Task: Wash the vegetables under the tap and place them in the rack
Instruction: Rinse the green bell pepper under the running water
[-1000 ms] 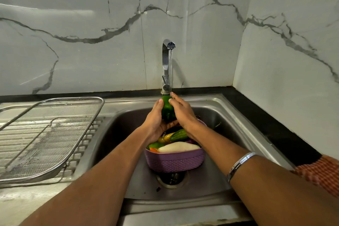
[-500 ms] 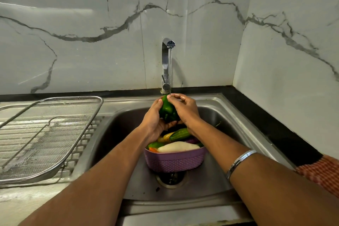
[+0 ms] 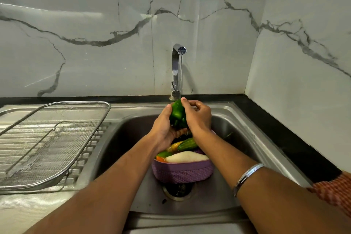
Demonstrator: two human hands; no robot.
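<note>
pepper (image 3: 177,115): under tap (image 3: 177,68) stream, between both palms
left hand (image 3: 163,129): fingers wrapped round pepper
right hand (image 3: 198,118): fingers curled, gripping pepper

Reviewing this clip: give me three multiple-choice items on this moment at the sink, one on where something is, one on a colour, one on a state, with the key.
1. Where does the wire rack sit?
A. inside the sink bowl
B. on the drainboard left of the sink
C. on the wall

2. What colour is the basket holding the vegetables?
A. purple
B. red
C. white

3. What is the state of the tap?
A. off
B. running
C. removed

Key:
1 B, the rack lies on the ribbed drainboard left of the sink.
2 A, its woven wall is purple.
3 B, a stream falls onto the green pepper held by the left hand and right hand.
</note>
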